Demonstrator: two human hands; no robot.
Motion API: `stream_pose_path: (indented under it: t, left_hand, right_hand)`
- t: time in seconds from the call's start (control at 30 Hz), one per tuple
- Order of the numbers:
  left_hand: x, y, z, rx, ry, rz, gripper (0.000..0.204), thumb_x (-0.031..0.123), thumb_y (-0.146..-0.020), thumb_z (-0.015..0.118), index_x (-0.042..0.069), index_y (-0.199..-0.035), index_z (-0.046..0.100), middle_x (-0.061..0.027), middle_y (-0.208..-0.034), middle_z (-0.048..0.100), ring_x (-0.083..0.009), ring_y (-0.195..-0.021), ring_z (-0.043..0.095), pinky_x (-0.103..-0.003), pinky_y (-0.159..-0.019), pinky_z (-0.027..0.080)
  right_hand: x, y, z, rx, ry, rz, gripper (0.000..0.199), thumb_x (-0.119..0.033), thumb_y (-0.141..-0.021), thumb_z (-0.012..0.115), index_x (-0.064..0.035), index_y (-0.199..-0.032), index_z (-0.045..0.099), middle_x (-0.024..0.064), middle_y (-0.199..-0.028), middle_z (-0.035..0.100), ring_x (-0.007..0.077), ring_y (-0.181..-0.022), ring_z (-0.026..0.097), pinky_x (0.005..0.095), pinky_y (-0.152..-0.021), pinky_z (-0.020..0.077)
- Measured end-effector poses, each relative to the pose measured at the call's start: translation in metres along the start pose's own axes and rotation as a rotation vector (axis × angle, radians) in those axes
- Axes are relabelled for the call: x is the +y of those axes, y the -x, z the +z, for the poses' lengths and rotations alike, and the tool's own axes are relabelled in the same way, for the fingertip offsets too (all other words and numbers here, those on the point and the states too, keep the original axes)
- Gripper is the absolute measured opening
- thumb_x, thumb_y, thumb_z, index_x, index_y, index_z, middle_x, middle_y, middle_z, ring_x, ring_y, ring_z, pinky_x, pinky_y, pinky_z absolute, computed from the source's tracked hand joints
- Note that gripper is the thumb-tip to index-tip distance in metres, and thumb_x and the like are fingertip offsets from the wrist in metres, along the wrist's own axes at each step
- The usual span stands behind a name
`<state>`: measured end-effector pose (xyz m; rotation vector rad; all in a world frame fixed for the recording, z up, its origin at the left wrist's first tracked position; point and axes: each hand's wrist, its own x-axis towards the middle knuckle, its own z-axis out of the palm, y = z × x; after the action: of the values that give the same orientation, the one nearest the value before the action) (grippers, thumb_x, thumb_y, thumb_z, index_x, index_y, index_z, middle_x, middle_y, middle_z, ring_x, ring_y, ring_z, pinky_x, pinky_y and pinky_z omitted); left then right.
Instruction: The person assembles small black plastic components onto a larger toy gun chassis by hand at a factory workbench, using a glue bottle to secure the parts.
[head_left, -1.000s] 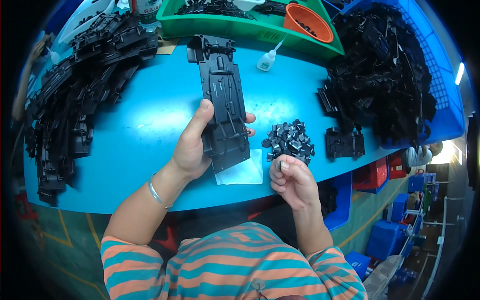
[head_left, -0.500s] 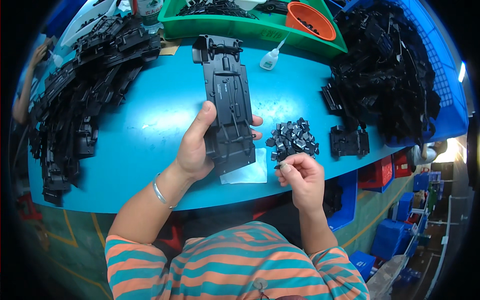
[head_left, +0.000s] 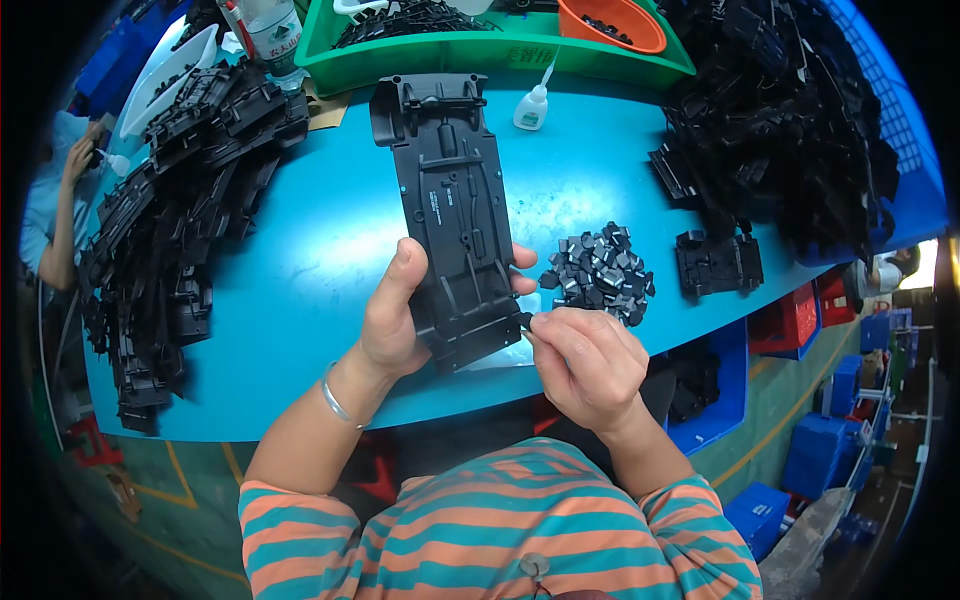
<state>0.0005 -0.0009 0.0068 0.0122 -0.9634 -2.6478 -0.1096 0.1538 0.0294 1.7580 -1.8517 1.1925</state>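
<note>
My left hand is wrapped round a long black plastic toy-car chassis, thumb on its left edge and fingertips showing past its right edge. The chassis is held tilted above the table, its moulded underside facing me. My right hand pinches a small black plastic piece at the chassis's lower right edge. Whether the piece is seated there I cannot tell. A heap of similar small black pieces lies just beyond my right hand. A white glue bottle stands past the chassis.
Stacked black chassis cover the table's left side. A blue crate of black parts stands right, near a single black part. At the back are a green tray and orange bowl. Another person's arm shows far left.
My right hand has moved from the edge of the heap, up and left, bringing the small black piece to the chassis's lower right edge. My left hand keeps its hold.
</note>
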Motion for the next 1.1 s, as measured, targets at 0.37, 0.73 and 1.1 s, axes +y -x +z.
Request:
stream_pose_path:
  t: [0.37,0.73,1.1]
  left_hand:
    - [0.0007,0.0011,-0.0003,-0.008,-0.003,-0.011,0.080,0.063,-0.092,0.037,-0.003,-0.138,0.034,-0.0253,-0.128,0.050,-0.0318,-0.114,0.057,-0.045,-0.095,0.049]
    - [0.0012,0.0020,0.0013,-0.040,-0.089,-0.022,0.084,0.065,-0.090,0.040,-0.003,-0.139,0.033,-0.0237,-0.131,0.048,-0.0298,-0.116,0.055,-0.044,-0.096,0.049]
    - [0.0021,0.0033,0.0047,-0.022,-0.187,-0.042,0.091,0.071,-0.086,0.042,-0.003,-0.138,0.036,-0.0214,-0.132,0.048,-0.0281,-0.118,0.052,-0.042,-0.098,0.046]
  right_hand:
    - [0.0009,-0.0017,0.0016,-0.052,-0.010,-0.004,0.026,0.008,-0.063,0.070,0.0013,-0.087,0.064,0.0093,-0.078,0.063,0.0221,-0.062,0.061,0.0289,-0.055,0.0500]
    - [0.0015,0.0007,0.0021,-0.075,-0.013,0.007,0.026,0.009,-0.063,0.070,0.0002,-0.087,0.065,0.0091,-0.078,0.064,0.0220,-0.063,0.062,0.0285,-0.055,0.0498]
    - [0.0018,0.0016,0.0023,-0.098,-0.020,0.019,0.027,0.010,-0.064,0.072,0.0005,-0.089,0.065,0.0095,-0.079,0.065,0.0228,-0.065,0.063,0.0289,-0.056,0.0504]
